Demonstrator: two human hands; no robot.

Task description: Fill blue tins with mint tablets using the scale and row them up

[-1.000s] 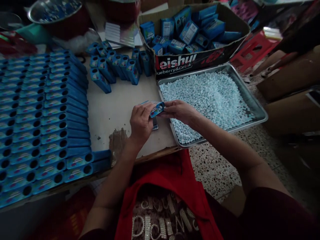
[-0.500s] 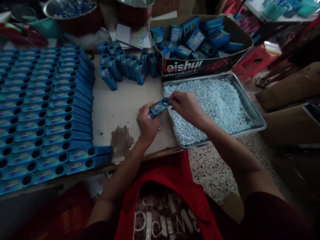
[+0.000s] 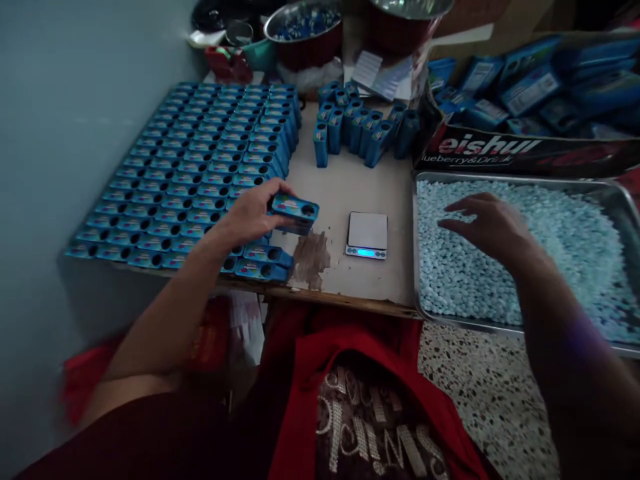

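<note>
My left hand (image 3: 247, 215) is closed around a small blue candy box (image 3: 295, 208), gripping it from the left side. The box has a dark round hole in its top and is held just off the edge of a block of matching upright boxes (image 3: 193, 170). Above the pale blue candy pellets (image 3: 465, 280) hovers my right hand (image 3: 493, 223), thumb and fingers apart, nothing visible between them. The pellets fill a metal tray (image 3: 419, 247). Between the two hands a small digital scale (image 3: 367, 230) lies on the table, its display lit blue.
Several loose blue boxes (image 3: 357, 127) stand toward the table's back. A carton (image 3: 480, 150) of more boxes is behind the tray. Metal bowls (image 3: 305, 47) line the back, and a wall (image 3: 90, 133) rises on the left. The table's wooden front edge (image 3: 360, 303) is near me.
My view has turned left. The left hand has carried the candy box left, toward the block. My right hand has come off the box and opened over the tray. The scale is now uncovered.
</note>
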